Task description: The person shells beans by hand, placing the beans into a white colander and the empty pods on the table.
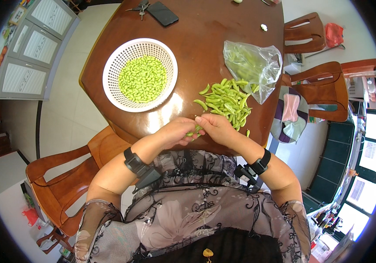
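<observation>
My left hand [178,131] and my right hand [219,129] meet over the table's near edge. Between their fingers is a green soybean pod [193,133], partly hidden; both hands grip it. Just beyond my right hand lies a loose heap of green soybean pods [229,100]. Part of that heap spills from the mouth of a clear plastic bag [267,70], which holds more pods. Beyond my left hand, a white perforated plastic basket [109,70] contains many shelled green soybeans [143,79].
On the brown wooden table [198,42] lie a black phone [162,13] and a bunch of keys [143,9] at the far left. A small white object [264,27] is at the far right. Wooden chairs stand at left [66,184] and right [322,90].
</observation>
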A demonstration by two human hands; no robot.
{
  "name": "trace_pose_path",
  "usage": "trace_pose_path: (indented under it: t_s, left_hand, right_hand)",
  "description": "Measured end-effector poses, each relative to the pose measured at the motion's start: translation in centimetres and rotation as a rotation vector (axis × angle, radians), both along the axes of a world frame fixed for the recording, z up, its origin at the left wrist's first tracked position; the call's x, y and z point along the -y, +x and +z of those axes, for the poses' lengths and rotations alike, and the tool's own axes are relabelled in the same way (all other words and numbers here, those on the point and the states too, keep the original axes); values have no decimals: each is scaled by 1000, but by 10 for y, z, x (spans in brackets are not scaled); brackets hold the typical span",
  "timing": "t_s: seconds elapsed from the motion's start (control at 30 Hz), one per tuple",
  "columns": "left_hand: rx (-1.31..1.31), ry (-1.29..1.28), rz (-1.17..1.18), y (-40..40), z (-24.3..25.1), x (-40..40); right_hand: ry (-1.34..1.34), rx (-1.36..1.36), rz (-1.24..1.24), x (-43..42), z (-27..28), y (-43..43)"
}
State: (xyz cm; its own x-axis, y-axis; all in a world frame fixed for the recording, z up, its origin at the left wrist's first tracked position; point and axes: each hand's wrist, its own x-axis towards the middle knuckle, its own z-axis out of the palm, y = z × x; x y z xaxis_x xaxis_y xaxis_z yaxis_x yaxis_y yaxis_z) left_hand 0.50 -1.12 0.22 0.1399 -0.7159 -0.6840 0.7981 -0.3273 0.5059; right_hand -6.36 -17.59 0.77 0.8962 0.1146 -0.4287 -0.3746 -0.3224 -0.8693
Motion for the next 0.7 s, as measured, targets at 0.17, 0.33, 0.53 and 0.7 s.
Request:
trace_pose_path:
  t_s: [0.17, 0.33, 0.53, 0.7]
  left_hand:
    - [-19, 12, 19, 3, -2, 0]
    - [-70, 35, 162, 10, -6, -3]
    - [47, 92, 349, 23, -23, -24]
    - [-7, 87, 404, 24, -26, -37]
  right_hand:
    - [21, 14, -30, -2, 1, 1]
    - [-46, 101, -125, 6, -13, 2]
    - [-952, -21, 30, 45, -11, 16]
    - [-1029, 211, 103, 31, -37, 6]
